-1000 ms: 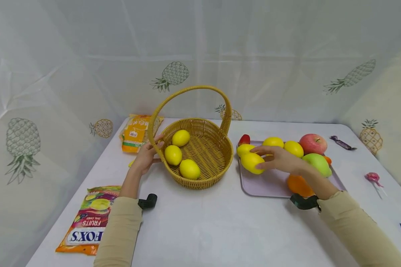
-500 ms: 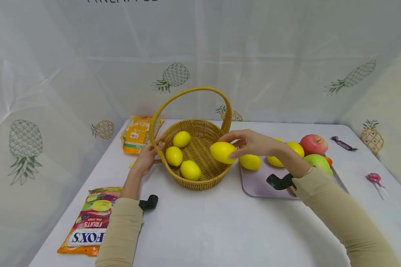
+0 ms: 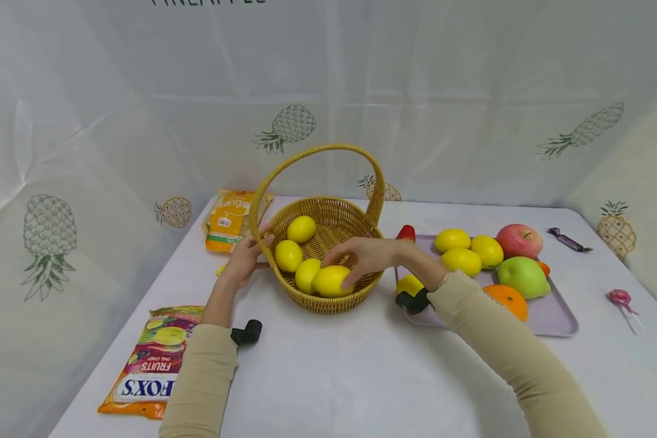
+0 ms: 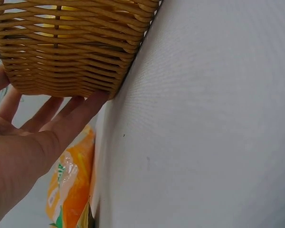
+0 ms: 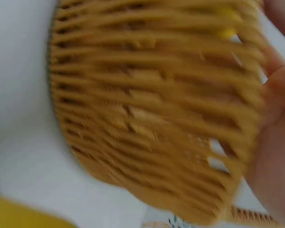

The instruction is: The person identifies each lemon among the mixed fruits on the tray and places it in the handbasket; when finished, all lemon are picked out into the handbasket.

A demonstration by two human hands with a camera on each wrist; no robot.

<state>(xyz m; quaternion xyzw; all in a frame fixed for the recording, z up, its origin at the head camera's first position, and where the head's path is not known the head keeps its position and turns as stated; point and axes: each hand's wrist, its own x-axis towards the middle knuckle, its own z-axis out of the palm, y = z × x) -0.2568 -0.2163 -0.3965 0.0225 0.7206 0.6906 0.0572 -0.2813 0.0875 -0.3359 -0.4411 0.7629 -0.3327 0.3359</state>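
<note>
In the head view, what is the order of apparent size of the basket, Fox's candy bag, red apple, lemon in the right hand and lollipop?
1. Basket
2. Candy bag, partly behind the sleeve
3. Red apple and held lemon: too alike to rank; right hand partly covers the lemon
4. Lollipop

There are eight lemons [image 3: 328, 282], one basket [image 3: 334, 210], one tray [image 3: 550, 313], two bags [image 3: 154, 359].

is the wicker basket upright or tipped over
Upright: the wicker basket stands on the table, its handle arched above and lemons lying inside.
</note>
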